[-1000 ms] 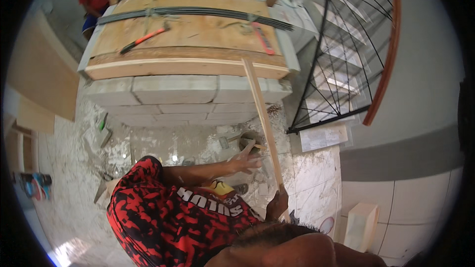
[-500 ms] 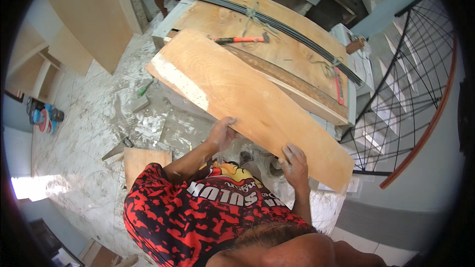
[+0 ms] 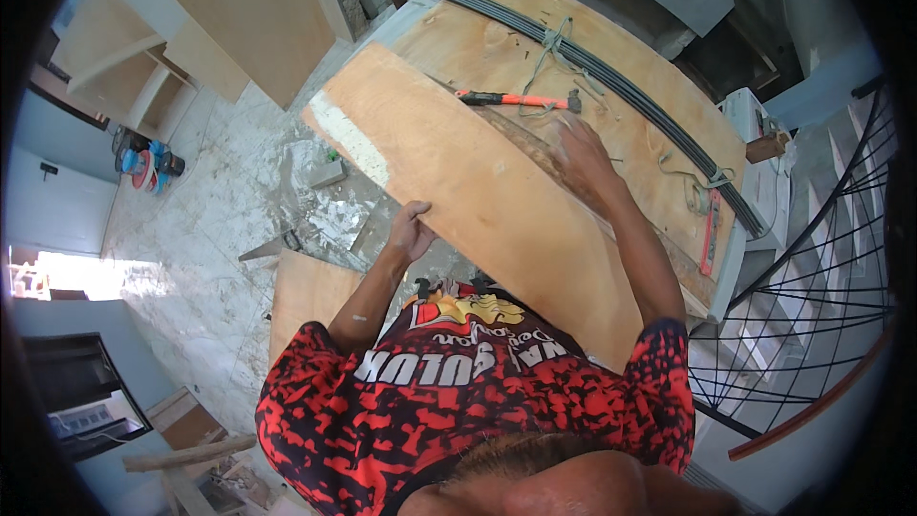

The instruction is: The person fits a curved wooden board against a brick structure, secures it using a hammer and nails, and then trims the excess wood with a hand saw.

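Note:
A long plywood board point(image 3: 478, 186) slants across in front of me, with a bare white patch at its far left end. My left hand point(image 3: 413, 229) is closed on its near edge, thumb on top. Reaching over the board, my right hand point(image 3: 583, 158) is at the worktable, just below the head of an orange-and-black hammer point(image 3: 525, 100). Its fingers are bent and partly hidden, so what they touch or hold is unclear. The plywood-topped worktable point(image 3: 659, 172) lies beyond the board.
A bundle of thin grey rods point(image 3: 602, 76), tied with string, crosses the worktable. A red level point(image 3: 711, 234) lies at its right end. A handsaw point(image 3: 270, 248) and plywood offcut point(image 3: 310, 291) are at left. A black metal railing point(image 3: 812, 258) stands at right; someone sits at the far end.
My right hand has left the board's near edge and reached across to the worktable by the hammer. My left hand still grips the board, whose right end has come closer to me.

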Tool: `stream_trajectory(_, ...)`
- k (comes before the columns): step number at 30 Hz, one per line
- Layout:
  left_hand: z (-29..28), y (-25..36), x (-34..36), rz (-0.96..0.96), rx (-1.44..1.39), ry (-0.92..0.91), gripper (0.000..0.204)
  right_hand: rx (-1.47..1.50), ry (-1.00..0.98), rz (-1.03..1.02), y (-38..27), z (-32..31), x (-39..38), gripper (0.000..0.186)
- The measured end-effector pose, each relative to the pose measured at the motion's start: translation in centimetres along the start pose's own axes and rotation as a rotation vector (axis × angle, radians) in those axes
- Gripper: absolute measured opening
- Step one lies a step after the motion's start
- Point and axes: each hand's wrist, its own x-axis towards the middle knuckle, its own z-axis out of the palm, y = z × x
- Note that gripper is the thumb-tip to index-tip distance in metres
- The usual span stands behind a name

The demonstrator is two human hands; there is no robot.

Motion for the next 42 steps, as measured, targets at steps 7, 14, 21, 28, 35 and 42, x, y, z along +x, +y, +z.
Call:
stream_trajectory(7, 1.3, -1.3, 0.1, 0.102, -0.048, 0.143, 0.058, -0.067, 0.038, -0.278, 3.4, 5.0, 7.2, 0.046)
stream_trajectory(14, 2.8, -0.4, 1.6, 0.054, -0.093, 0.094, 0.062, 0.025, 0.029, -0.329, 6.4, 5.8, 4.2, 0.026)
stream_trajectory(21, 2.6, 1.0, 2.0, 0.088, -0.215, 0.189, 0.057, -0.184, 0.134, 0.138, 15.5, -2.9, 6.8, 0.028)
stream_trajectory(28, 1.4, 0.1, -0.2, 0.037, -0.278, 0.219, 0.059, -0.360, 0.179, 0.317, 21.4, -5.8, 6.5, 0.043)
stream_trajectory(35, 3.5, -2.5, 1.5, -0.049, -0.169, 0.126, 0.051, -0.063, 0.167, 0.244, 6.2, -9.0, -7.6, 0.040)
stream_trajectory(42, 4.2, -5.2, 1.8, -0.251, -0.144, -0.074, 0.047, -0.146, 0.656, 1.020, 5.0, -2.1, -35.6, 0.037)
